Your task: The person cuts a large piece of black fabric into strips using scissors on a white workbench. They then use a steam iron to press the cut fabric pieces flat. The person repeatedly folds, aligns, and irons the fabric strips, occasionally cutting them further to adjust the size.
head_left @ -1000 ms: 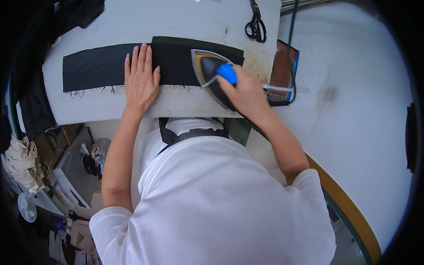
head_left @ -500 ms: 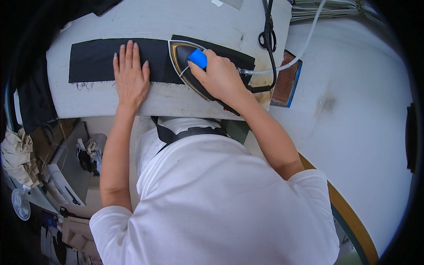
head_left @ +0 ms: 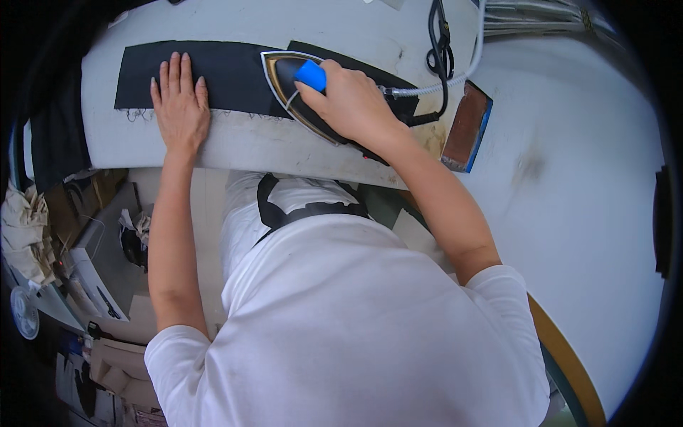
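A strip of black fabric (head_left: 238,78) with a frayed near edge lies flat on the pale padded board (head_left: 284,149). My left hand (head_left: 181,107) rests on its left half, palm down, fingers stretched out and pointing away from me. My right hand (head_left: 352,103) is closed round the handle of a steam iron (head_left: 276,65), with a blue part showing at the thumb. The iron sits on the fabric right of the middle, its tip pointing to the far left. Its soleplate hides part of the cloth beneath.
A clear hose (head_left: 466,77) and a black cord run from the iron to the far right. Black-handled scissors (head_left: 447,60) lie beside the cord. A brown, blue-edged block (head_left: 467,127) sits right of the board. More black cloth (head_left: 58,121) hangs at the left edge.
My left hand has slid left along the strip. The iron has shifted slightly left over the cloth, still in my right hand. The whole view has also moved a little.
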Tool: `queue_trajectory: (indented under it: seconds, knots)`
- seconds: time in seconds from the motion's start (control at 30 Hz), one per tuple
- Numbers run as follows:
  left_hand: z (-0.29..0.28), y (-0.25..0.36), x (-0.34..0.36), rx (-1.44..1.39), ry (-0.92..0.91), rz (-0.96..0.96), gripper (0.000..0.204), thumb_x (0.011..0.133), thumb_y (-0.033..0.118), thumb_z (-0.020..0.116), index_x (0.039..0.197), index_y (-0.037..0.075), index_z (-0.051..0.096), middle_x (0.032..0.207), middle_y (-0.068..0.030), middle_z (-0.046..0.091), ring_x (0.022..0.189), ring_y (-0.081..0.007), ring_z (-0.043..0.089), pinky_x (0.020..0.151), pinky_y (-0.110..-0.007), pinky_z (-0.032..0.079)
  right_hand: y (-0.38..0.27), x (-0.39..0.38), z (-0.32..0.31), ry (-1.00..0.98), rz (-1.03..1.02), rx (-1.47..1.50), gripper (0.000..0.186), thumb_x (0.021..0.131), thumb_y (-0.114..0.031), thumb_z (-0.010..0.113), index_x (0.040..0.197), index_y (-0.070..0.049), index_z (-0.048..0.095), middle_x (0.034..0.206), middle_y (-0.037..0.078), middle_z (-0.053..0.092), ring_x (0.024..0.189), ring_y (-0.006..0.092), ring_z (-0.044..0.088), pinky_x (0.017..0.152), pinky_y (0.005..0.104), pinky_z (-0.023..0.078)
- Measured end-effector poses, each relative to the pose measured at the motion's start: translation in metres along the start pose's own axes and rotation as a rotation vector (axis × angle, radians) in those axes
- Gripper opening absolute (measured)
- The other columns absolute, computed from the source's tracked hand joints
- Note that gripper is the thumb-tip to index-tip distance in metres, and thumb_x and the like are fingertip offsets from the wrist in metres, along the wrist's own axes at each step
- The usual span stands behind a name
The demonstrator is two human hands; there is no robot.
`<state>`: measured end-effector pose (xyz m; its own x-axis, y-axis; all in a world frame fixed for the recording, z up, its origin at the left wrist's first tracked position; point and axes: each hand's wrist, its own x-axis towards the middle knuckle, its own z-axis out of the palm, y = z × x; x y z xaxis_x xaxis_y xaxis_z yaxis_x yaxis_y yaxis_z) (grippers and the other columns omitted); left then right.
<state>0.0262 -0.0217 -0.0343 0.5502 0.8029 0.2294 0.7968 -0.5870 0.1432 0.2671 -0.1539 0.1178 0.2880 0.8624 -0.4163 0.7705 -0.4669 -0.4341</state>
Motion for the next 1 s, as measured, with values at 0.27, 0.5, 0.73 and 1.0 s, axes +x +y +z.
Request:
queue_trajectory:
  seconds: [0.27, 0.5, 0.73, 1.0]
  knots:
    - [0.006, -0.025, -0.007, -0.031, 0.06, -0.046, 0.053, 0.106, 0.039, 0.032, 0.153, 0.014, 0.035, 0.159, -0.0058, 0.033, 0.148, -0.0245, 0.026, 0.122, -0.044, 0.014, -0.029, 0.012, 0.016, 0.006, -0.117, -0.028, 0.043, 0.089, -0.038, 0.064, 0.093, 0.006, 0.063, 0.083, 0.027, 0.069, 0.078, 0.0422, 0.069, 0.072, 0.0486, 0.056]
    - [0.01, -0.031, -0.007, -0.02, 0.071, -0.046, 0.053, 0.106, 0.038, 0.031, 0.152, 0.012, 0.036, 0.158, -0.0063, 0.035, 0.148, -0.0244, 0.027, 0.122, -0.045, 0.014, -0.04, 0.006, 0.028, -0.051, -0.211, -0.012, 0.043, 0.088, -0.037, 0.066, 0.099, 0.005, 0.063, 0.085, 0.027, 0.069, 0.083, 0.0431, 0.069, 0.076, 0.0481, 0.056]
    - [0.008, -0.026, -0.004, 0.038, 0.065, -0.048, 0.053, 0.106, 0.037, 0.032, 0.152, 0.012, 0.036, 0.158, -0.0068, 0.035, 0.148, -0.0243, 0.027, 0.122, -0.044, 0.015, 0.013, -0.012, -0.001, 0.066, 0.047, -0.016, 0.046, 0.09, -0.041, 0.063, 0.098, 0.005, 0.062, 0.085, 0.029, 0.068, 0.082, 0.046, 0.067, 0.076, 0.0495, 0.055]
    - [0.004, -0.023, -0.001, 0.012, 0.053, -0.036, 0.052, 0.106, 0.035, 0.032, 0.151, 0.01, 0.038, 0.157, -0.009, 0.036, 0.148, -0.0253, 0.027, 0.122, -0.045, 0.015, 0.089, -0.045, -0.022, 0.12, 0.207, 0.048, 0.049, 0.09, -0.043, 0.063, 0.101, 0.005, 0.062, 0.088, 0.031, 0.067, 0.088, 0.0461, 0.066, 0.079, 0.0512, 0.053]
